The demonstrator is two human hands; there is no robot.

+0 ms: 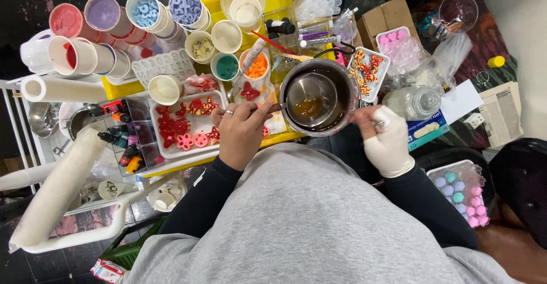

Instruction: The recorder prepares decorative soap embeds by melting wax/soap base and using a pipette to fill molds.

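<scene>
- Left hand point(242, 127), bare with a ring, grip closed narrow around a thin stirring tool whose far end reaches toward the metal pot point(318, 96); the tool's tip and kind hard to make out.
- Right hand point(386, 141), in a pale glove, pressed against the pot's right rim; grip around the rim or a handle not clear, so cannot tell whether closed.
- Pot set on the yellow counter point(273, 1) just right of the white tray point(188, 125) of red and pink shaped pieces, holding an inner steel cup with amber liquid at the bottom.
- Best handled, by the look of it, with the pot steadied firmly, stirring kept slow and low in the liquid, and the elbow kept clear of the tray and the paper cups point(148, 13) behind.
- Small dye bottles point(122, 136) crowded left of the tray; easily knocked.
- Pot's near wall and any handle hidden behind the hands; counter's near edge covered by the grey shirt; contents of several cups too small to tell.
</scene>
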